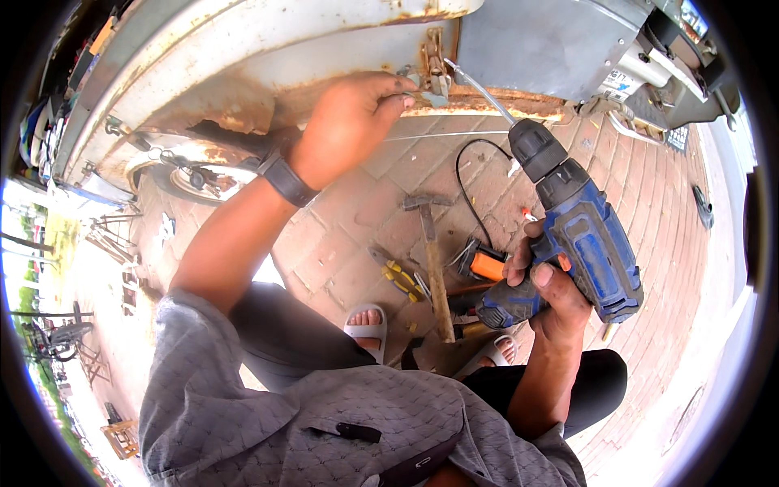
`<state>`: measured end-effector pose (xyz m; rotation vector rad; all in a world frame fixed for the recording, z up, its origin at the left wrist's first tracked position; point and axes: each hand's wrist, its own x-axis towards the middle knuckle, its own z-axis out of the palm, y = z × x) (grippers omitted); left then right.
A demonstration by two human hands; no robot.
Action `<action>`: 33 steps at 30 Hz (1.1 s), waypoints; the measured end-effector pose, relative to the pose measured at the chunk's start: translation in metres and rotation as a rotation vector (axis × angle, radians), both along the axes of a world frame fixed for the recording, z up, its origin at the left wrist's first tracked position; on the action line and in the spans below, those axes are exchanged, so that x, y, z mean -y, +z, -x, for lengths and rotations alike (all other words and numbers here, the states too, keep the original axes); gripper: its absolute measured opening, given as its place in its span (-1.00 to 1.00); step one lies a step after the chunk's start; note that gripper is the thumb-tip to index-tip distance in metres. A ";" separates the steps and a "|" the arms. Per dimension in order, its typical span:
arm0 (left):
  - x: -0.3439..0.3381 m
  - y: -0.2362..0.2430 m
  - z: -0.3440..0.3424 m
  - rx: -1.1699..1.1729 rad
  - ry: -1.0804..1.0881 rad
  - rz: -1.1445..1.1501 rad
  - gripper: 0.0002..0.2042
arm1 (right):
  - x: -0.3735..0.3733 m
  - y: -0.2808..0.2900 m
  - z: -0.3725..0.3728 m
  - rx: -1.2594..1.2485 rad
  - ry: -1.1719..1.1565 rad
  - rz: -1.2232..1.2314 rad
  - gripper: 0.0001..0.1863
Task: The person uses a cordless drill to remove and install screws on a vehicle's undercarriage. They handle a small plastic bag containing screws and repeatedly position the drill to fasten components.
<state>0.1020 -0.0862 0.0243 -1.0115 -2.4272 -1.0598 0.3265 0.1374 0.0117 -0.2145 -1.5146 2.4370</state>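
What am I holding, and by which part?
Your right hand holds the blue drill by its handle. Your left hand is by the rusty bracket; any hold there is unclear.

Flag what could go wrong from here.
1. The bit has its tip by the rusty bracket; a slip might jab the bare left hand close by.
2. The drill is held by the right hand alone, so it could twist if the bit binds.
3. Open sandals leave toes exposed if the drill drops.
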 end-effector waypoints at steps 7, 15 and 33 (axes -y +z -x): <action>-0.005 0.008 0.005 0.077 0.006 -0.095 -0.79 | -0.011 0.003 0.004 -0.059 -0.008 -0.030 -0.40; -0.027 0.009 0.037 -0.151 0.082 0.028 -0.78 | -0.020 0.000 0.006 -0.055 -0.025 0.006 -0.39; -0.076 0.002 0.045 -0.384 0.179 -0.099 -0.85 | -0.010 -0.009 0.006 0.000 -0.045 -0.042 -0.35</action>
